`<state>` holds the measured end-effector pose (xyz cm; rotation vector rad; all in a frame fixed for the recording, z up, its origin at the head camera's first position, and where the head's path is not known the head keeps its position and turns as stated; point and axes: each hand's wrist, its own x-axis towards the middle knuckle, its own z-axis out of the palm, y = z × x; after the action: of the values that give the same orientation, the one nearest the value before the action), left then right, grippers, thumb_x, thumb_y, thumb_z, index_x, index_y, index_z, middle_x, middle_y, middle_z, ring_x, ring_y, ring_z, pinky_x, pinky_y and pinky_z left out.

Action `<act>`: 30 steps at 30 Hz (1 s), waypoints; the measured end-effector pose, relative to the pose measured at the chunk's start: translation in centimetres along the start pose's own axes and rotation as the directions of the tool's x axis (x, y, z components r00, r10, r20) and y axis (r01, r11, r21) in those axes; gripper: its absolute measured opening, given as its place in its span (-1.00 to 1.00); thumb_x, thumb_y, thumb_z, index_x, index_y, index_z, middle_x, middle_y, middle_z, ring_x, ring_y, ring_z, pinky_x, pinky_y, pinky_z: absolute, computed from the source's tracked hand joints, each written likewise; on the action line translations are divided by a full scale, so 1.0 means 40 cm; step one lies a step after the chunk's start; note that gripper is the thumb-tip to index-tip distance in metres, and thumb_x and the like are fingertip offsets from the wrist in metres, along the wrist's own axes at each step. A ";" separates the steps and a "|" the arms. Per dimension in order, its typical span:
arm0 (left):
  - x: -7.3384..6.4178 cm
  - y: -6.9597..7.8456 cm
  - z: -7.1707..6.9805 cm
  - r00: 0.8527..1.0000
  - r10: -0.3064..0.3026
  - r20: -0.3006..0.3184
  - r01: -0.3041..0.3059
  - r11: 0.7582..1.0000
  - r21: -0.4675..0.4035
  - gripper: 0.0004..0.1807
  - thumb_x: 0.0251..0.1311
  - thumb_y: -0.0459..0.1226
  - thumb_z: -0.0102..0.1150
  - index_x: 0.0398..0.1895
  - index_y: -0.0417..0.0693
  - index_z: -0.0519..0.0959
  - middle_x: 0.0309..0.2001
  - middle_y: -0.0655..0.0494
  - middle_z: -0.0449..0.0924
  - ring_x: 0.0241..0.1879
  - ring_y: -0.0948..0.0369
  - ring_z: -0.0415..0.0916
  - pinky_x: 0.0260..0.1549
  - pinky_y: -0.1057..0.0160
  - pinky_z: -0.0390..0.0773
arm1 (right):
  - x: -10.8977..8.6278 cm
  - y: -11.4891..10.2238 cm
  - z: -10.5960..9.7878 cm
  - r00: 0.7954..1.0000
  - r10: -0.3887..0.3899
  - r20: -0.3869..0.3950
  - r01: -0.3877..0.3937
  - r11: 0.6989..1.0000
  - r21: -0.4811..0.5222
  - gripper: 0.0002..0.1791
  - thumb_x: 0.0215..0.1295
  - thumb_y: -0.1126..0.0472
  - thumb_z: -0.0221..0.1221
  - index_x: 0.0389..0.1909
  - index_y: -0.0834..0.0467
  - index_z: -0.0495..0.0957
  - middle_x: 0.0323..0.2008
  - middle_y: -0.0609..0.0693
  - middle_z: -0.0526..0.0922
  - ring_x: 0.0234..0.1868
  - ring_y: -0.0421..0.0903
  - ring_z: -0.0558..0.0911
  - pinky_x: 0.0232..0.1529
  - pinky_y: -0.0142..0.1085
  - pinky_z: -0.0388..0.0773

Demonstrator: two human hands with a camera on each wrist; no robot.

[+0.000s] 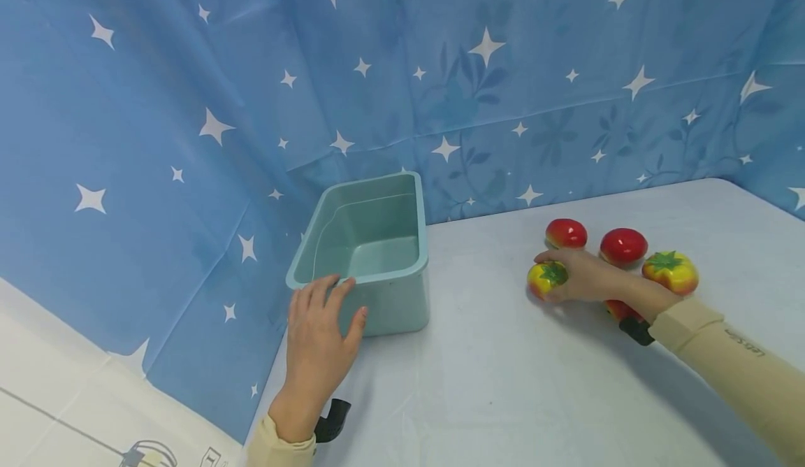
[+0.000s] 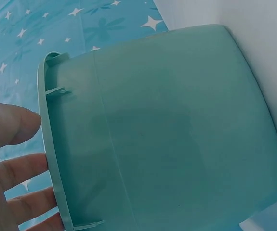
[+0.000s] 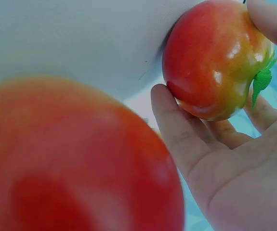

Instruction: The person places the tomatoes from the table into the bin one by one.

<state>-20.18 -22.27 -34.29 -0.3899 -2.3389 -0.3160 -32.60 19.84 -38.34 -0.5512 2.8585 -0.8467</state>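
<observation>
With thumb and fingers around its sides, my right hand [image 1: 585,276] grips a yellow-and-red toy tomato [image 1: 546,279] on the white table. In the right wrist view the held tomato [image 3: 210,57] shows a red base and a green leafy top. Another tomato [image 3: 75,163], large and blurred, fills the lower left there. At the left of the table stands a teal plastic bin [image 1: 390,306]. My left hand [image 1: 321,348] is at its near rim, fingers spread and loosely bent; in the left wrist view the fingertips [image 2: 25,168] meet the rim [image 2: 51,159].
Two red tomatoes, one farther left [image 1: 567,233] and one beside it [image 1: 623,247], lie beyond my right hand. A yellow tomato [image 1: 670,272] sits to their right, and another [image 1: 619,309] is partly hidden under my right wrist. A blue star-patterned curtain [image 1: 377,89] hangs behind the table.
</observation>
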 end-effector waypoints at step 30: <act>0.005 -0.002 -0.003 1.000 0.010 -0.012 -0.010 1.000 -0.017 -0.56 0.16 -0.18 0.35 0.10 -0.12 0.58 0.12 -0.12 0.51 0.13 -0.10 0.36 0.18 -0.16 0.26 | 0.046 -0.153 -0.008 0.965 -0.063 -0.256 0.092 0.990 0.104 -0.12 0.06 0.03 0.44 0.38 0.17 0.28 0.21 0.23 0.41 0.14 0.21 0.42 -0.15 0.00 0.66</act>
<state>-20.25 -22.34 -34.08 -0.4073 -2.3235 -0.3329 -32.47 14.53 -34.73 -0.5835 3.0027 -1.1655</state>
